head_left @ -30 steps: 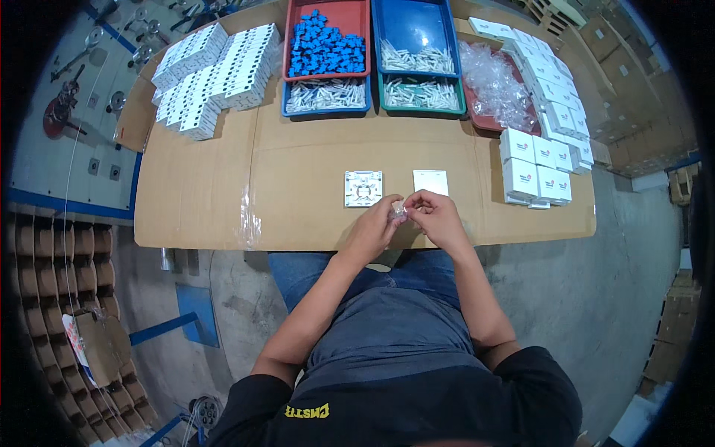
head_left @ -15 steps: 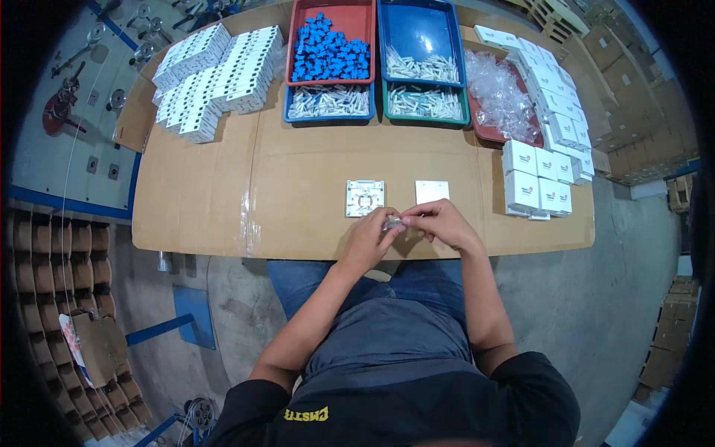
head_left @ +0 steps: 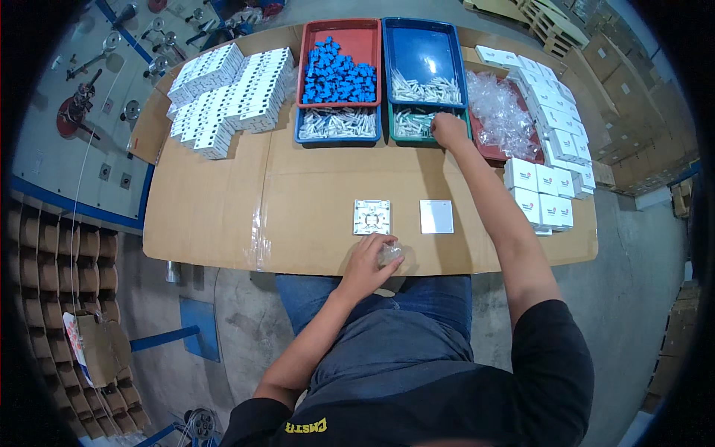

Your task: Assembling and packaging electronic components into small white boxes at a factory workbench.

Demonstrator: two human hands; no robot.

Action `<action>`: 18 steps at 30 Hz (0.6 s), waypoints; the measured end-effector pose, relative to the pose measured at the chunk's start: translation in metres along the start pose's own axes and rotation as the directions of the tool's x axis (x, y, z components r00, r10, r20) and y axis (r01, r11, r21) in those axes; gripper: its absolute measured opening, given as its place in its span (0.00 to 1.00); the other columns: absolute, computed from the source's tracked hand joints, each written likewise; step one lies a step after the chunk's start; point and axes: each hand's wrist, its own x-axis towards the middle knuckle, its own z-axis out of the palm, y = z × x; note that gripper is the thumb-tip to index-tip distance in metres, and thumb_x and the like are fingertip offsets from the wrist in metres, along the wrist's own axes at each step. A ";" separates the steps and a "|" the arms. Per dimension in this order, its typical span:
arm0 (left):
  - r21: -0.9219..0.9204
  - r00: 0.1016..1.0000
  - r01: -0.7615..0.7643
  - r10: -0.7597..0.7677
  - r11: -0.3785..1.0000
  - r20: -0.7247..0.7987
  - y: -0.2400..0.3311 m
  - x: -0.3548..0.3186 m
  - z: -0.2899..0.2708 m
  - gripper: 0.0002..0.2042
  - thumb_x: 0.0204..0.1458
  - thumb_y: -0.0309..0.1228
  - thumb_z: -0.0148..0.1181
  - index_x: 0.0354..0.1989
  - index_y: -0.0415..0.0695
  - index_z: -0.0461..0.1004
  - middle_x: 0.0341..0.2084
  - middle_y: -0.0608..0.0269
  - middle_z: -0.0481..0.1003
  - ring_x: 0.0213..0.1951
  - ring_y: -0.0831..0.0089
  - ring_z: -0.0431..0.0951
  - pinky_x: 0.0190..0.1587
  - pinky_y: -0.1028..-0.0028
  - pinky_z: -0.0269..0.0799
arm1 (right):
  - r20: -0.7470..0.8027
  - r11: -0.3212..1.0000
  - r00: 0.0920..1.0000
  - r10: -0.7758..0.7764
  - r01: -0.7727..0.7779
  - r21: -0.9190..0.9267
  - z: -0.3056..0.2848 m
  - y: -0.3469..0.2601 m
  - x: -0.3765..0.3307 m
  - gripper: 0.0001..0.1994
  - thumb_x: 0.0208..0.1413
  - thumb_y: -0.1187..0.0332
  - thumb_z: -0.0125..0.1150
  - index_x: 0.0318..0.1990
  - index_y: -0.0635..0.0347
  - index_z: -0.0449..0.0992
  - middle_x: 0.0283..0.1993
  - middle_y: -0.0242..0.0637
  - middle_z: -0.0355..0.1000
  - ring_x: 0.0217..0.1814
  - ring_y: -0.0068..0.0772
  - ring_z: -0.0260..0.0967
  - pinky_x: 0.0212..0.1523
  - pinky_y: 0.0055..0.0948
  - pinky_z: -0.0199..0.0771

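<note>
My left hand (head_left: 368, 262) is closed around a small crumpled clear plastic bag (head_left: 389, 254) at the table's near edge; its contents are hard to make out. Just beyond it lies a white square mounting frame (head_left: 372, 217) with a round cutout pattern. To the right of the frame rests a flat, pale square plate (head_left: 436, 217). My right hand (head_left: 451, 132) reaches far forward to the right end of a green tray (head_left: 417, 141) of small slim white pieces (head_left: 412, 124). Its fingers are curled down at the pieces, and whatever they pinch is hidden.
A red tray (head_left: 341, 28) of blue parts overlaps a blue tray of white pieces; another blue tray (head_left: 419, 48) overlaps the green one. White boxes are stacked at left (head_left: 223, 104) and right (head_left: 547, 194). Clear bags (head_left: 495, 108) fill a red tray. Cardboard (head_left: 216, 201) covers the table.
My right hand has left the bag near my left hand and moved forward to the green tray. My left hand keeps the bag. The whole view has shifted slightly.
</note>
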 end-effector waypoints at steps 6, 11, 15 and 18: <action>0.014 0.997 0.038 -0.037 0.999 -0.061 -0.006 -0.001 -0.006 0.19 0.55 0.35 0.71 0.51 0.40 0.77 0.45 0.53 0.78 0.50 0.55 0.77 0.55 0.61 0.72 | 0.115 0.978 0.993 -0.010 0.034 -0.204 0.009 0.001 0.019 0.07 0.54 0.72 0.60 0.34 0.53 0.85 0.43 0.45 0.83 0.50 0.50 0.81 0.48 0.49 0.81; -0.026 0.994 0.041 -0.043 0.999 -0.101 -0.004 0.002 -0.004 0.19 0.53 0.33 0.73 0.51 0.40 0.77 0.46 0.54 0.78 0.49 0.57 0.77 0.54 0.63 0.73 | 0.070 0.989 0.997 0.025 -0.035 0.140 0.008 0.022 0.009 0.08 0.54 0.66 0.66 0.38 0.53 0.88 0.42 0.46 0.83 0.49 0.50 0.81 0.49 0.47 0.81; -0.070 0.984 0.084 -0.094 0.994 -0.154 -0.004 0.001 -0.003 0.19 0.50 0.29 0.76 0.49 0.39 0.77 0.46 0.55 0.78 0.47 0.57 0.77 0.52 0.64 0.74 | -0.132 0.947 0.989 0.065 -0.020 0.320 0.001 0.031 -0.005 0.10 0.54 0.62 0.70 0.40 0.54 0.88 0.42 0.46 0.83 0.48 0.50 0.81 0.49 0.44 0.80; -0.069 0.977 0.102 -0.113 0.992 -0.182 -0.009 0.001 -0.001 0.21 0.49 0.29 0.77 0.50 0.41 0.77 0.44 0.56 0.78 0.47 0.61 0.78 0.51 0.65 0.75 | -0.170 0.858 0.963 0.210 -0.099 0.504 -0.003 0.033 -0.017 0.10 0.55 0.64 0.71 0.40 0.58 0.87 0.41 0.46 0.84 0.45 0.49 0.82 0.47 0.41 0.80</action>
